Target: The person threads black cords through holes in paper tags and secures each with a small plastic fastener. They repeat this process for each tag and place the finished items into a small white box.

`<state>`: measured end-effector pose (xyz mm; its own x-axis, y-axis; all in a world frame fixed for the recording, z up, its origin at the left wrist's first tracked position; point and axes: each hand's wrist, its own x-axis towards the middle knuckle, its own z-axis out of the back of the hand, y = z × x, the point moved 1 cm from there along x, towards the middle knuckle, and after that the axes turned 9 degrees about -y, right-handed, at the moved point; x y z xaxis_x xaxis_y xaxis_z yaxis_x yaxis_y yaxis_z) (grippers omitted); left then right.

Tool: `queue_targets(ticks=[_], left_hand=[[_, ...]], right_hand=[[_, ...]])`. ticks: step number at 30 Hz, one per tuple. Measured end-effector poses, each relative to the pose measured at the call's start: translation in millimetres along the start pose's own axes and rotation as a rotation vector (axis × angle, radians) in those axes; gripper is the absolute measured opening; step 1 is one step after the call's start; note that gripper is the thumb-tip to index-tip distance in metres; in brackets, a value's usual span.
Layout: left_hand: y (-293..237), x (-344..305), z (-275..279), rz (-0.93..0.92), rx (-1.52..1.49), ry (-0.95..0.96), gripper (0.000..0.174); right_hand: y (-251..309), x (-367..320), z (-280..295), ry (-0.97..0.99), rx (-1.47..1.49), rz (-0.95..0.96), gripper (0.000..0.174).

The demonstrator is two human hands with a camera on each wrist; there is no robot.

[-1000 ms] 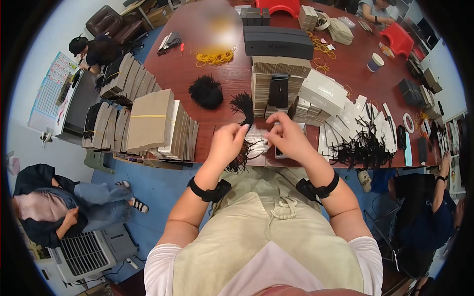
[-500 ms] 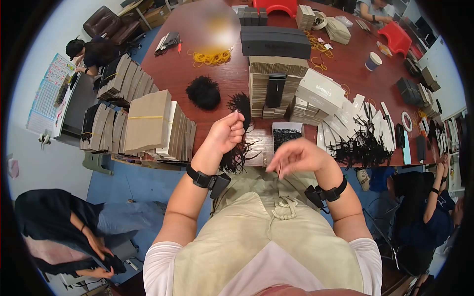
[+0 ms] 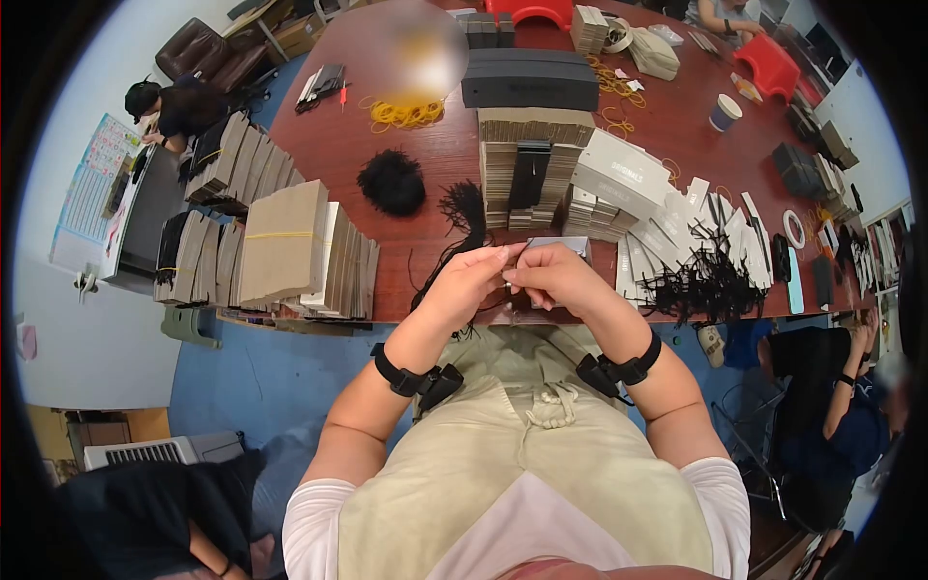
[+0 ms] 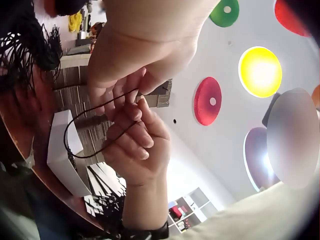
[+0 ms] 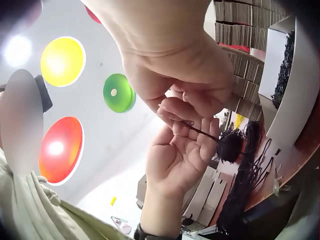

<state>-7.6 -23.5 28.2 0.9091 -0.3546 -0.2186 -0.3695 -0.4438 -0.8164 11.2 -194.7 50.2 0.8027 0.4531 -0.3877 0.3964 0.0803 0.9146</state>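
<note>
Both hands meet over the table's near edge. My left hand pinches one end of a thin black cord between thumb and fingertip. The other end is pinched by my right hand, its fingers curled. Between them the cord hangs in a loose loop. Just beyond the hands stands an open white box with small black pieces inside, partly covered by the right hand in the head view. A bundle of black cords lies beside the left hand, its lower strands partly hidden by that hand.
Behind the hands rise stacked cardboard pieces and a white box marked ORIGINALS. White tags with black cords spread at right. A fuzzy black ball and banded cardboard stacks are at left. Other people are around the room.
My right hand dropped back toward the body, then came up to meet the left. The left hand moved slightly right and down. At lower left, a bystander moved nearer.
</note>
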Motion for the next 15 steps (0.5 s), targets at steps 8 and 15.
queue_targets(ticks=[8, 15], left_hand=[[9, 4, -6, 0.036, 0.004, -0.122, 0.026], [3, 3, -8, -0.074, -0.025, -0.250, 0.021]], right_hand=[[-5, -3, -15, -0.236, -0.672, 0.335, 0.025], [2, -14, -9, -0.371, -0.547, 0.381, 0.023]])
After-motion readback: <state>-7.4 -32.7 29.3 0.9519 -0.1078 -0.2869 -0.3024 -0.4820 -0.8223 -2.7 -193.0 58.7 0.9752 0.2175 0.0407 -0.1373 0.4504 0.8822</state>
